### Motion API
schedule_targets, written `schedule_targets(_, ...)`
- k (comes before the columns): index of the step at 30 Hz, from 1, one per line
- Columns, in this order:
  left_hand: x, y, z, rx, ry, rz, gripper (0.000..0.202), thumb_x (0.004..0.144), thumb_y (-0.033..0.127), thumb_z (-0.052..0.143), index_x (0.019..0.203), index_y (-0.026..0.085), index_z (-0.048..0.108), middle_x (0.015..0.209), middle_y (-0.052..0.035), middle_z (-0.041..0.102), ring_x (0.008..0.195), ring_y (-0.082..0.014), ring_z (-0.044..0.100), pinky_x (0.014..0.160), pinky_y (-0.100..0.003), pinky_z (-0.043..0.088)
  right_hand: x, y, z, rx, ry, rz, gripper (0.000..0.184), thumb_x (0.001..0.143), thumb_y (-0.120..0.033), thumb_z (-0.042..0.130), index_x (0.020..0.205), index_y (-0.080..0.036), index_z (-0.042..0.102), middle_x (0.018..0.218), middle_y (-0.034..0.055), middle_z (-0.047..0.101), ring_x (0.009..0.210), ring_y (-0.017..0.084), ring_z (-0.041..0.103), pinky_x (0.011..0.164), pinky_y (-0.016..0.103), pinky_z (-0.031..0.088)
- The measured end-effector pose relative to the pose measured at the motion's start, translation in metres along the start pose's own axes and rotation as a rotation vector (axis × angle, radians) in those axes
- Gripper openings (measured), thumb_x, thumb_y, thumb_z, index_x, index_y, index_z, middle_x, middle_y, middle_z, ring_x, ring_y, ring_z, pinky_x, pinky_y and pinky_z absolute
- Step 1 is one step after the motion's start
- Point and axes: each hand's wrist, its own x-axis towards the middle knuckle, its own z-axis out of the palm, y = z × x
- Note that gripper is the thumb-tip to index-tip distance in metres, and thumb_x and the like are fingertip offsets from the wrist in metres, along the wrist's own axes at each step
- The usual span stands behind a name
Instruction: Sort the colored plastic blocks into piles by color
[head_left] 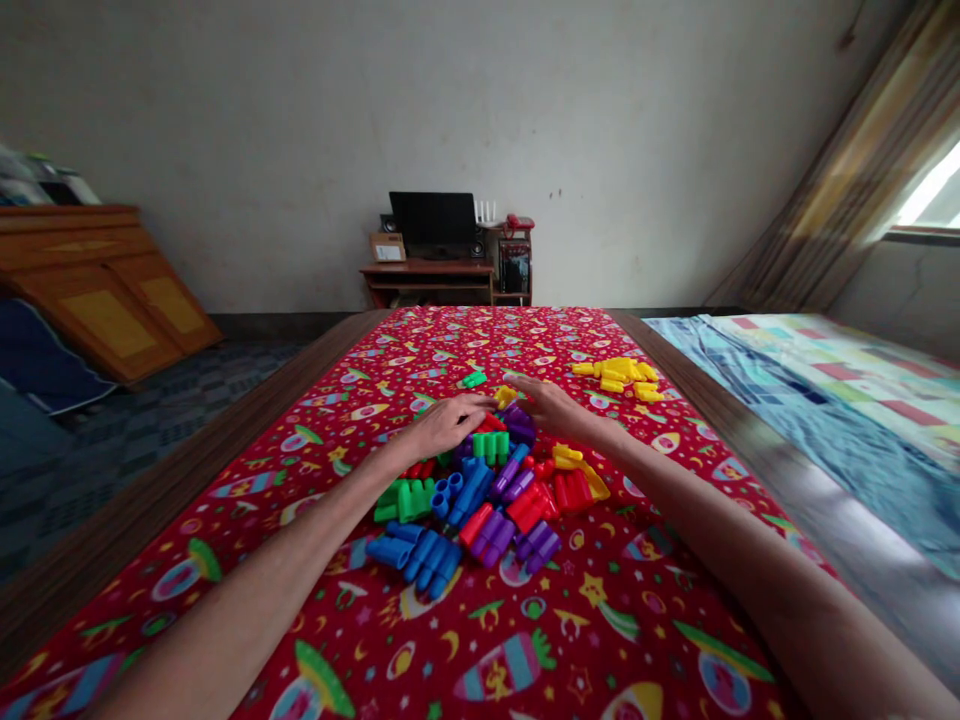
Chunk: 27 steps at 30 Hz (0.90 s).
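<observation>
Two hands, left hand (450, 423) and right hand (561, 412), at the far end of a block pile (471, 492).
Left loosely curled, right with fingers stretched, around a yellow block (505, 397); whether either grips, I cannot tell. Red printed cloth (420, 655) beneath, yellow blocks (619, 374) apart at right; beyond, bed (847, 390), cabinet (97, 315), monitor (433, 222), carton (377, 246), its label too small to read.

No text readable; white label (388, 253) on box (385, 240) too small.

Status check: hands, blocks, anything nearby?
Left hand and right hand at far end of block pile, grip unclear. Mixed colours, on red cloth. Green block just beyond left hand; yellow blocks off right.
</observation>
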Motion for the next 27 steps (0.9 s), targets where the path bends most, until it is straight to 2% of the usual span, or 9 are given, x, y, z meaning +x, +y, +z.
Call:
schedule_targets(3,-0.001,0.005,-0.002,-0.006,-0.039,0.048,0.042,0.092,0.035,0.038,0.108,0.017,0.072,0.130,-0.0067,0.064,0.120,-0.0214,0.059,0.105,-0.034,0.043,0.000,0.005,0.001,0.085,-0.119,0.012,0.032,0.084,-0.016,0.053,0.111,-0.014,0.069,0.094,0.0083,0.073,0.080,0.017,0.065,0.069,0.023,0.044)
schedule_targets(5,-0.001,0.005,-0.002,-0.017,-0.047,0.060,0.042,0.092,0.036,0.039,0.111,0.017,0.071,0.131,-0.0070,0.063,0.121,-0.0217,0.058,0.105,-0.034,0.043,0.001,0.006,0.000,0.128,-0.153,0.008,0.032,0.080,-0.014,0.056,0.109,-0.014,0.070,0.092,0.0073,0.073,0.078,0.017,0.065,0.068,0.022,0.043)
schedule_targets(8,-0.002,0.005,-0.002,-0.020,-0.060,0.062,0.042,0.093,0.037,0.039,0.113,0.018,0.071,0.135,-0.0067,0.060,0.124,-0.0215,0.056,0.107,-0.034,0.042,0.000,0.007,0.001,0.121,-0.092,0.057,0.033,0.077,-0.012,0.058,0.108,-0.015,0.070,0.088,0.0058,0.073,0.076,0.016,0.063,0.066,0.021,0.041)
schedule_targets(11,-0.002,0.004,-0.002,-0.017,-0.071,0.063,0.043,0.093,0.037,0.039,0.114,0.017,0.070,0.138,-0.0075,0.057,0.126,-0.0216,0.054,0.108,-0.035,0.040,0.000,0.008,0.005,0.101,-0.023,0.135,0.023,0.080,-0.016,0.057,0.100,-0.015,0.070,0.080,0.0047,0.071,0.071,0.014,0.061,0.063,0.021,0.039)
schedule_targets(15,-0.003,0.004,-0.003,-0.035,-0.091,0.075,0.041,0.093,0.035,0.038,0.113,0.019,0.071,0.136,-0.0065,0.059,0.128,-0.0214,0.052,0.109,-0.037,0.039,-0.001,0.005,0.008,0.148,-0.045,0.079,0.015,0.078,-0.015,0.060,0.092,-0.014,0.067,0.085,0.0049,0.071,0.076,0.014,0.061,0.066,0.021,0.040)
schedule_targets(19,-0.003,0.005,-0.003,-0.039,-0.071,0.076,0.041,0.093,0.035,0.039,0.112,0.019,0.071,0.135,-0.0074,0.060,0.127,-0.0219,0.053,0.108,-0.038,0.040,0.000,-0.001,0.006,0.152,-0.021,0.096,0.009,0.078,-0.014,0.059,0.081,-0.014,0.068,0.075,0.0031,0.069,0.070,0.012,0.061,0.063,0.019,0.039)
schedule_targets(22,-0.003,0.004,-0.002,-0.026,-0.052,0.072,0.040,0.092,0.035,0.040,0.113,0.019,0.070,0.131,-0.0080,0.063,0.123,-0.0218,0.057,0.107,-0.039,0.041,0.000,0.005,-0.009,0.073,0.066,0.188,0.010,0.078,-0.017,0.061,0.081,-0.014,0.070,0.073,0.0030,0.070,0.068,0.013,0.061,0.063,0.020,0.039)
schedule_targets(27,-0.004,0.002,-0.002,0.006,0.002,0.065,0.042,0.092,0.034,0.039,0.116,0.015,0.068,0.125,-0.0092,0.067,0.119,-0.0215,0.060,0.106,-0.038,0.043,-0.016,0.046,-0.063,-0.236,0.205,0.460,0.018,0.080,-0.020,0.058,0.089,-0.016,0.073,0.080,0.0059,0.071,0.072,0.016,0.062,0.064,0.023,0.039)
